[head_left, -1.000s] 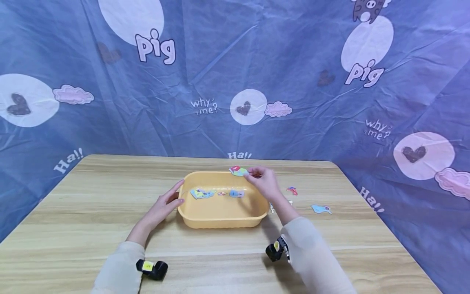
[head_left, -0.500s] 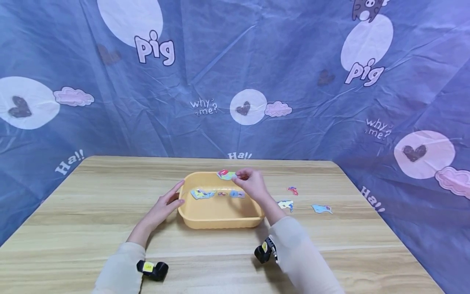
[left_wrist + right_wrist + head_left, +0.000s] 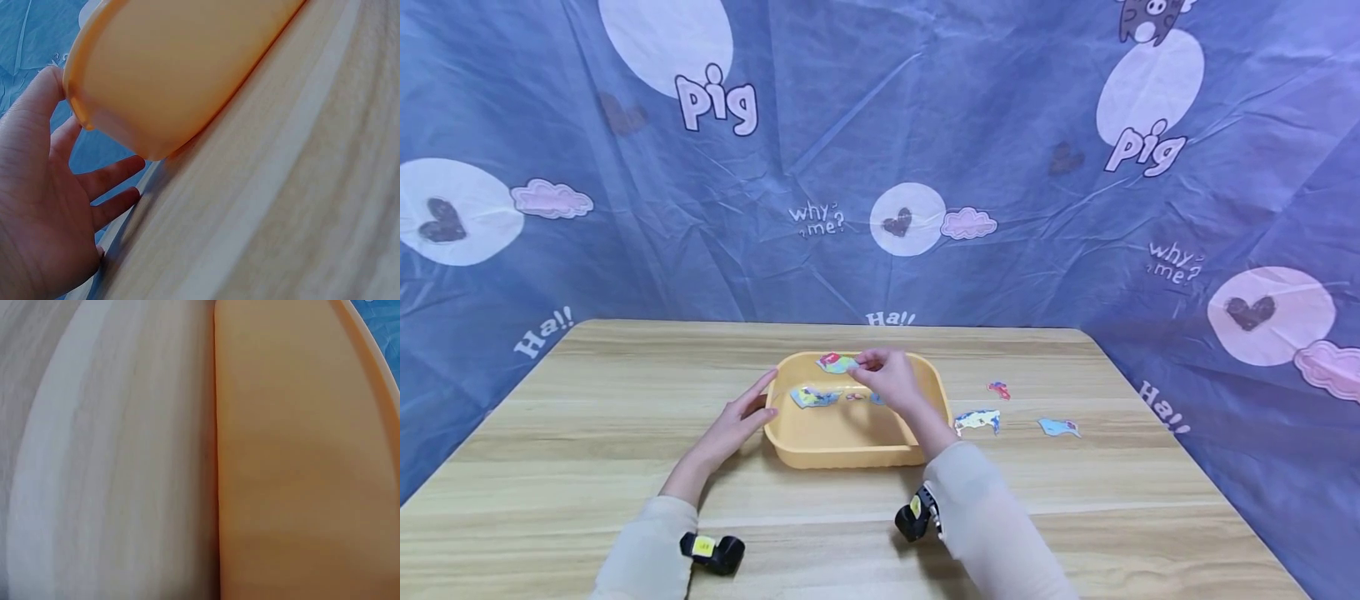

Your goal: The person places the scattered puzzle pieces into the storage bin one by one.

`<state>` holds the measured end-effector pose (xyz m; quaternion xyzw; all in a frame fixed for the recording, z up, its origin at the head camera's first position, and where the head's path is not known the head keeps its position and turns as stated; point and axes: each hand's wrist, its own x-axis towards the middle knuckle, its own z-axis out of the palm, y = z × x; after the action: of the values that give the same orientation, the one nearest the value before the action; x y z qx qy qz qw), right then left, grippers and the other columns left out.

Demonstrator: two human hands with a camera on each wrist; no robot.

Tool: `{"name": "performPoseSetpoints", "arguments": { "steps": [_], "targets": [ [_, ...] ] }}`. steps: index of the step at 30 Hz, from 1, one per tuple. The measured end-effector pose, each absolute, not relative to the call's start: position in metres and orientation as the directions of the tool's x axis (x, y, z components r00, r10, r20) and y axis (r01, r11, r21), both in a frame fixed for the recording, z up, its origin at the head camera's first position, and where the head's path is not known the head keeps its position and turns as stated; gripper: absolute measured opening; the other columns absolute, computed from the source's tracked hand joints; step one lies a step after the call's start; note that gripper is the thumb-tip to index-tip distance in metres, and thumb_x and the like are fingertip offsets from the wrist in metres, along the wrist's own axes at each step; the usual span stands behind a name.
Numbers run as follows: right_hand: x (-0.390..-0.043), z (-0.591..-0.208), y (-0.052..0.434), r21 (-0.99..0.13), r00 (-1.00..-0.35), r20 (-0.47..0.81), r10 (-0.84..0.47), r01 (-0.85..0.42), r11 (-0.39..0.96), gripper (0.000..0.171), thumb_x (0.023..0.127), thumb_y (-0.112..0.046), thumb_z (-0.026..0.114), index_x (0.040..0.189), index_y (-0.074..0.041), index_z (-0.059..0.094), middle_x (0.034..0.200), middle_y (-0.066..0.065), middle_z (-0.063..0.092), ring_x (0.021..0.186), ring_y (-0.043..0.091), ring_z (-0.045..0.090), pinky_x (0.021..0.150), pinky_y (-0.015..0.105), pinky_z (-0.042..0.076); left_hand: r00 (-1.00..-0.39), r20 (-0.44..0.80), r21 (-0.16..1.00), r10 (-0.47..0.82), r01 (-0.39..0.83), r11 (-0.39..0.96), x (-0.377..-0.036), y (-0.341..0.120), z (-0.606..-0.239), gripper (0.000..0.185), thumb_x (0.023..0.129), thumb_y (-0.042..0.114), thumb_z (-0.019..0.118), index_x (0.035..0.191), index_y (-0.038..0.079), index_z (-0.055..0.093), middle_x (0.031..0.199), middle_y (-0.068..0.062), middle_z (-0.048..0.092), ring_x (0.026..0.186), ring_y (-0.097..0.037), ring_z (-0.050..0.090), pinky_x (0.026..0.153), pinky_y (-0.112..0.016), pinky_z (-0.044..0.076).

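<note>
My left hand rests at the left end of a yellow plastic basin, its thumb and forefinger at the rim. In the left wrist view the other fingers stretch out beside the basin's wall. My right hand pinches a flat picture cutout with red, green and pale blue print, over the basin's far side. Inside the basin lie a blue and yellow cutout, a small reddish one and a blue one, partly hidden by the right hand. The right wrist view shows only basin and table.
Right of the basin on the wooden table lie a white and blue cutout, a small red and blue cutout and a light blue cutout. A blue printed cloth hangs behind the table.
My right hand has carried the pinched cutout leftward along the basin's far side. The white and blue cutout on the table has come into fuller view. My left hand stays put.
</note>
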<state>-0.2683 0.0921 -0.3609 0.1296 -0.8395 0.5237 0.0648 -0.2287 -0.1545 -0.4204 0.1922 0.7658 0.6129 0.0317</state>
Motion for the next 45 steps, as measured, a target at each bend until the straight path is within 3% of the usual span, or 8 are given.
{"name": "performPoseSetpoints", "arguments": {
  "steps": [15,30,45],
  "targets": [
    [-0.268,-0.367,0.072,-0.883,-0.955,0.207,-0.212,-0.276,0.379,0.015,0.071,-0.006,0.068,0.079,0.005,0.062,0.067,0.005,0.059,0.058,0.009,0.052,0.049,0.022,0.046,-0.926,0.168,0.959,0.337,0.233,0.163,-0.228,-0.152,-0.420,0.059,0.086,0.016,0.051,0.138,0.013,0.022,0.120,-0.030,0.041,0.109,-0.036,0.041,0.090,-0.041,0.033],
    [-0.271,-0.373,0.061,-0.881,-0.970,0.118,-0.211,-0.200,0.429,0.015,0.070,-0.006,0.069,0.079,0.004,0.062,0.068,0.004,0.058,0.061,0.010,0.051,0.056,0.020,0.045,-0.926,0.174,0.958,0.336,0.237,0.158,-0.229,-0.153,-0.422,0.060,0.086,0.015,0.051,0.138,0.013,0.022,0.120,-0.030,0.042,0.108,-0.036,0.042,0.089,-0.038,0.035],
    [-0.265,-0.378,0.045,-0.850,-0.977,0.055,-0.207,-0.155,0.504,0.014,0.067,-0.009,0.071,0.072,0.000,0.061,0.064,0.001,0.053,0.059,0.011,0.048,0.055,0.021,0.042,-0.924,0.176,0.960,0.340,0.237,0.147,-0.229,-0.155,-0.420,0.059,0.086,0.013,0.050,0.138,0.013,0.021,0.119,-0.029,0.043,0.107,-0.036,0.043,0.087,-0.034,0.036]
  ]
}}
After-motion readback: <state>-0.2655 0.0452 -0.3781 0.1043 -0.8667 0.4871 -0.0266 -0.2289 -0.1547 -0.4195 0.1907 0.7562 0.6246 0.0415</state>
